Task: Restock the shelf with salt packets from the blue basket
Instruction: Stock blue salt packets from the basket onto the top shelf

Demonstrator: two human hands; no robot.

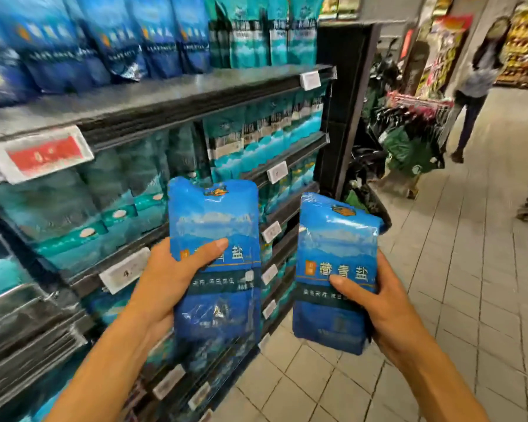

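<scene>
Blue glossy plastic salt packets (215,257) (333,269) stand upright, our left hand (168,278) and right hand (375,303) gripping one each, fingers curled round them, teal-stocked metal shelf (153,95) at ten o'clock.

place: supermarket aisle | tiered grey metal shelves (153,95) packed with rows of blue and teal plastic packets (250,35) | white price-tag holders (310,80) on shelf edges | pale tiled floor (470,269) | shopper (477,83) beside loaded trolley (409,138)
</scene>
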